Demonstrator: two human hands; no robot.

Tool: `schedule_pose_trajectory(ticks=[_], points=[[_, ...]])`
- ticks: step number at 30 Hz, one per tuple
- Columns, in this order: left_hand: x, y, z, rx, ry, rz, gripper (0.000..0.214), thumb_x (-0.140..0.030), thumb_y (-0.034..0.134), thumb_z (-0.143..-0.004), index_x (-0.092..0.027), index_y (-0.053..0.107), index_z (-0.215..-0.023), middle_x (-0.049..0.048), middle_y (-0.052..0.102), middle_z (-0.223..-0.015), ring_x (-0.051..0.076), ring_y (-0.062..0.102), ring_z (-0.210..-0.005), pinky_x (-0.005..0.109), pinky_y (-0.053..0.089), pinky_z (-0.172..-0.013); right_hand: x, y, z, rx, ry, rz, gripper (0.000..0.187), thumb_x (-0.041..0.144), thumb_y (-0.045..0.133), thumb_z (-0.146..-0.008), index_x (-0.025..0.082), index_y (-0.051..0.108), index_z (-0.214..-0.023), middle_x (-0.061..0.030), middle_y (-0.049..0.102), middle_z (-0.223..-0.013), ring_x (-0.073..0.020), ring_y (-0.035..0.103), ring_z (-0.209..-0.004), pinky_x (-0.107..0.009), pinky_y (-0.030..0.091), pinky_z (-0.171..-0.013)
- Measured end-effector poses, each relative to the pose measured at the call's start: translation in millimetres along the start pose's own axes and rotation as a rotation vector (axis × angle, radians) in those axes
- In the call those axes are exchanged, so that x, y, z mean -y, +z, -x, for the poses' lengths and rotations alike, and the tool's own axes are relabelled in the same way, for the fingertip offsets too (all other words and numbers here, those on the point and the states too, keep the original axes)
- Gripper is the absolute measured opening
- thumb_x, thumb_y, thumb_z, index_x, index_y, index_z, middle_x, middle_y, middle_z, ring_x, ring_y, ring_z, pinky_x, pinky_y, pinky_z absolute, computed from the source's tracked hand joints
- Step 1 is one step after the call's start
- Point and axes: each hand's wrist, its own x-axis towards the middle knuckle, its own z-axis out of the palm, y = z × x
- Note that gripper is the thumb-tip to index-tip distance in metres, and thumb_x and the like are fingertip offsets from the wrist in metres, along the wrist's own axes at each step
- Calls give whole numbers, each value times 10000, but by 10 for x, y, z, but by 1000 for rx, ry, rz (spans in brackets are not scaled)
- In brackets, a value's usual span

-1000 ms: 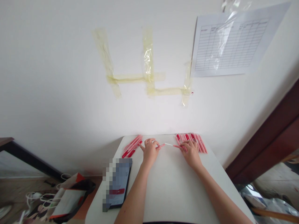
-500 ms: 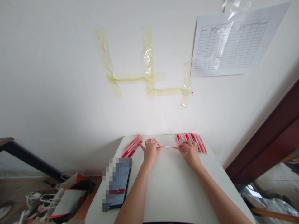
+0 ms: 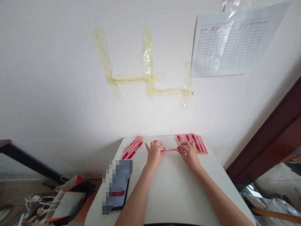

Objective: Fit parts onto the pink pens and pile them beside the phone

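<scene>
Over the white table a slim pink pen (image 3: 171, 150) lies level between my two hands. My left hand (image 3: 155, 153) pinches its left end between thumb and fingers, the other fingers raised. My right hand (image 3: 188, 153) grips the right end the same way. Both tips of the pen are hidden in the fingers. Beyond my right hand is a row of pink and red pens (image 3: 201, 144), partly covered by that hand. To the left of my left hand sits a smaller bunch of pink and red pens (image 3: 134, 146).
A phone (image 3: 119, 188), partly pixelated, rests on the table's left side. The white table (image 3: 171, 188) meets a wall with yellowed tape (image 3: 147, 62) and a taped paper chart (image 3: 230, 47). Bags and cables (image 3: 63, 201) are on the floor at left; dark red wood (image 3: 270, 135) stands at right.
My hands have come closer together. The white inner part that showed between the two pink pieces is now covered, and pink runs from hand to hand.
</scene>
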Motion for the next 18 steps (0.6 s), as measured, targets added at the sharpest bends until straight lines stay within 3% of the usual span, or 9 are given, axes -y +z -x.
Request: schedule_pose_trajectory(ticks=[18], points=[[-9,-4,14,37,31,41,97,-254,715,-800,-305,702,-881,4,589,-1309,264,396,-1320,751,62,-1121,21,-14,-5,6,6,-11,229,411,525,-945,270,704,-934,-61,648,-1025,-252,510,-1006,-419,401,-929]])
